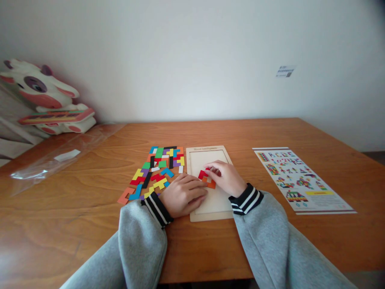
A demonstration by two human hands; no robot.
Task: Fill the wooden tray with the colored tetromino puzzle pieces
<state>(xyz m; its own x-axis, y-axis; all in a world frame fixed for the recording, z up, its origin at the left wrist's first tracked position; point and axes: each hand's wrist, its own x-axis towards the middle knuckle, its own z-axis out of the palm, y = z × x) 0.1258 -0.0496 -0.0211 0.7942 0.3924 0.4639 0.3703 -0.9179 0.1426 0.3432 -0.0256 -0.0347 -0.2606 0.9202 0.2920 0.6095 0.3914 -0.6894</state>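
Note:
A shallow wooden puzzle tray [207, 204] lies on the table in front of me. In its middle are a red puzzle piece [202, 174] and an orange puzzle piece [212, 184], side by side. The thumb and fingers of my right hand [227, 176] pinch the red piece, partly covering it. My left hand [185, 194] rests palm down over the tray's left edge, fingers stretched out, fingertips close to the orange piece. It holds nothing that I can see. Many colourful puzzle pieces [156, 176] lie left of the tray, some partly behind my left hand.
On the right lies a printed pattern sheet [321, 202]. A clear plastic bag [64, 160] is spread at the left, near a cow-shaped toy keyboard [60, 116]. The wooden table [90, 216] meets a white wall [192, 60] carrying a small label [285, 71].

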